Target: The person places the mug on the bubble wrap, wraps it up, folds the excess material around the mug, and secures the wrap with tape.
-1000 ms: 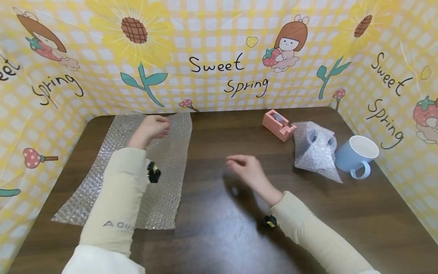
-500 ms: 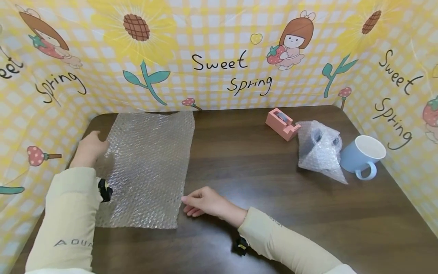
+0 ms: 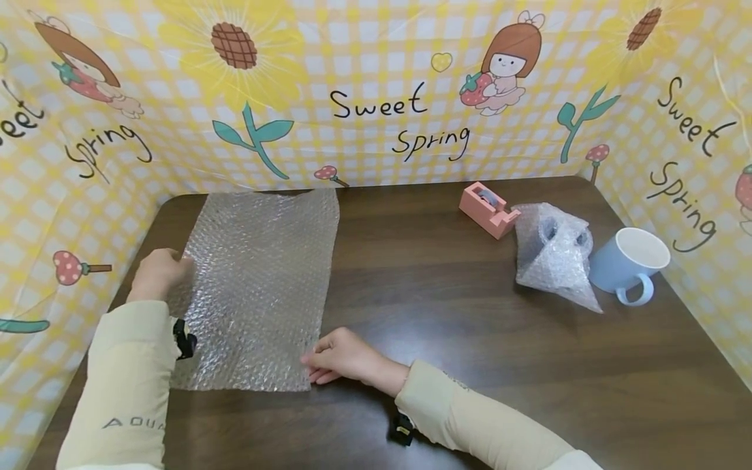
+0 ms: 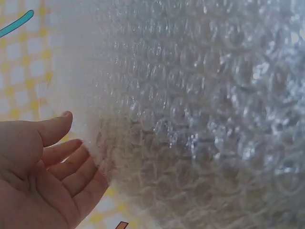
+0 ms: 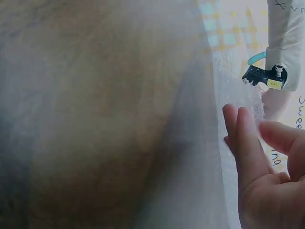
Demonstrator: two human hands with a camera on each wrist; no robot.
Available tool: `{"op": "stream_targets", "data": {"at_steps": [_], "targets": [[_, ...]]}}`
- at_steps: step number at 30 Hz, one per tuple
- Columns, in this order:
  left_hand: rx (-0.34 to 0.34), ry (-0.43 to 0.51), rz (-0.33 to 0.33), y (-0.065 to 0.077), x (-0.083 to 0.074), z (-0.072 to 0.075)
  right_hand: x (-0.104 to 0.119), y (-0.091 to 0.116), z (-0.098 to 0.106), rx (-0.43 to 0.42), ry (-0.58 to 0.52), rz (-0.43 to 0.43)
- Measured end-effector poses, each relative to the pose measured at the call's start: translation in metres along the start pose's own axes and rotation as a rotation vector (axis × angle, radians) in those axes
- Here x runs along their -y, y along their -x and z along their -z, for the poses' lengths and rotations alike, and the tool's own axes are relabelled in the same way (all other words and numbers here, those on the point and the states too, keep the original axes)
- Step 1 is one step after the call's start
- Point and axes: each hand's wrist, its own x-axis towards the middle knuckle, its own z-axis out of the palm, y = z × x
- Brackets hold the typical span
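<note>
A sheet of clear bubble wrap (image 3: pixel 258 287) lies flat on the left side of the table. At its left edge is my left hand (image 3: pixel 161 274); in the left wrist view the fingers (image 4: pixel 78 179) reach behind the sheet's edge, with the thumb apart from them. My right hand (image 3: pixel 346 356) is at the near right corner of the sheet, thumb tip over the edge. Seen from the right wrist, those fingers (image 5: pixel 248 148) are fairly straight and the thumb stands a little off them.
A pink tape dispenser (image 3: pixel 487 210) stands at the back right. Beside it lies a bundle (image 3: pixel 555 258) in bubble wrap, showing bluish ring shapes. A light blue mug (image 3: pixel 628 266) is at the far right. Printed yellow checked cloth (image 3: pixel 376 72) walls the brown table (image 3: pixel 435 281).
The left hand crossed from above the sheet to its left edge, then slid slightly nearer. My right hand came left and nearer from mid-table to the sheet's near right corner.
</note>
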Motion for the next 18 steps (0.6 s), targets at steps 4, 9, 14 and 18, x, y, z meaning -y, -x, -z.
{"op": "stream_targets", "data": {"at_steps": [4,9,14,18], "targets": [[-0.052,0.006,-0.012,0.0,0.002,-0.004,-0.003,0.001,0.0,-0.015,0.023,0.014],[-0.048,0.006,-0.033,-0.001,0.002,-0.005,-0.003,0.003,0.004,-0.032,0.063,0.02],[-0.048,0.012,-0.041,-0.001,0.0,-0.007,-0.004,0.005,0.011,-0.044,0.082,0.019],[-0.057,0.012,-0.059,0.001,-0.002,-0.01,-0.007,0.007,0.021,-0.051,0.101,0.015]]}}
